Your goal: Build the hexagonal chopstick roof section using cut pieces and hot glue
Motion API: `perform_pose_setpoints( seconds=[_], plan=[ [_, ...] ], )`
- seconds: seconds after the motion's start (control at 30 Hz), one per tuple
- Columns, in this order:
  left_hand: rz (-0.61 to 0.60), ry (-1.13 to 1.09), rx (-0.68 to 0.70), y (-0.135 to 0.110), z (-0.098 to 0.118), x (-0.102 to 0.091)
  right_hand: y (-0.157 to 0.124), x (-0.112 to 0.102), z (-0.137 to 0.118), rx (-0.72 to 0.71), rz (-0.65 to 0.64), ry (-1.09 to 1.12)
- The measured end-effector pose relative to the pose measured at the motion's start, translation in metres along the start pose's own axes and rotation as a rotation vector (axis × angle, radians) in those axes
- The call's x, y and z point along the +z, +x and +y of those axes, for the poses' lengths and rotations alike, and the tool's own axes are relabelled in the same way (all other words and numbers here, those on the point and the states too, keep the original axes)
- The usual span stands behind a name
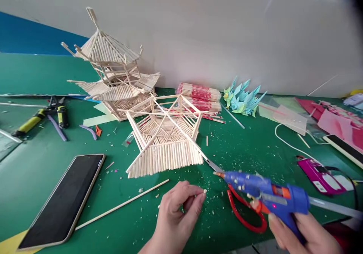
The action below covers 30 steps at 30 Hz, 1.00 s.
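Observation:
My left hand (181,210) is closed, thumb and forefinger pinching a short wooden stick (205,191) whose pale end pokes out; the rest is hidden by the fingers. In my right hand (297,227) is a blue hot glue gun (263,188) with a small red light lit. Its nozzle points left, and a clear glue stick (334,205) sticks out at the back. Red-handled scissors (246,216) lie partly beneath the glue gun. Beyond both hands stands an open stick frame (167,152), its front roof slope covered with sticks laid side by side.
A tiered stick pagoda (110,68) stands behind at left. Bundled sticks (198,95) and folded blue paper (244,97) lie by the wall. At left are a phone (62,201), a loose stick (121,205) and yellow-handled pliers (42,116). A pink device (320,174) with cables lies right.

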<state>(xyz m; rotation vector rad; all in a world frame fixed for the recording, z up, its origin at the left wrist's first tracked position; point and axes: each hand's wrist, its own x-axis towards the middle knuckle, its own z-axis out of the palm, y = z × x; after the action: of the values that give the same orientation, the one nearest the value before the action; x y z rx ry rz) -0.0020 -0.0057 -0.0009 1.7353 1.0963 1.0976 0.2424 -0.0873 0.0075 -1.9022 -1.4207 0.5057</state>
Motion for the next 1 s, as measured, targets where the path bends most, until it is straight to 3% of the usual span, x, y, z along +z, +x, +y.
perform_pose_setpoints(
  seconds=[0.07,0.17,0.3,0.37,0.47,0.53,0.6,0.7,0.8,1.0],
  plan=[
    [-0.041,-0.173,-0.218,-0.001,0.0,0.001,0.008,0.004,0.002,0.101,0.002,-0.066],
    [-0.042,-0.468,-0.535,0.0,0.003,0.004,0.035,0.011,0.023,0.204,0.018,-0.147],
    [0.029,-0.773,-0.773,0.002,0.011,0.003,0.069,0.018,0.057,0.178,0.106,-0.272],
    [0.031,-0.883,-0.817,0.003,0.012,0.003,0.074,0.019,0.057,0.139,0.166,-0.33],
    [0.011,-1.041,-0.84,0.005,0.01,0.006,0.063,0.023,0.028,0.007,0.263,-0.352],
    [-0.004,-1.148,-0.827,0.008,0.009,0.011,0.047,0.031,-0.004,-0.258,0.301,-0.227],
    [-0.022,-1.231,-0.811,0.011,0.01,0.014,0.032,0.043,-0.036,-0.49,0.2,-0.062],
    [-0.034,-1.293,-0.856,0.013,0.017,0.014,0.02,0.063,-0.068,-0.694,0.102,0.074],
    [-0.022,-1.317,-0.91,0.014,0.024,0.01,0.02,0.076,-0.074,-0.738,0.122,0.089],
    [-0.043,-1.296,-0.932,0.009,0.02,0.005,0.025,0.087,-0.068,-0.663,0.112,0.252]
  ],
)
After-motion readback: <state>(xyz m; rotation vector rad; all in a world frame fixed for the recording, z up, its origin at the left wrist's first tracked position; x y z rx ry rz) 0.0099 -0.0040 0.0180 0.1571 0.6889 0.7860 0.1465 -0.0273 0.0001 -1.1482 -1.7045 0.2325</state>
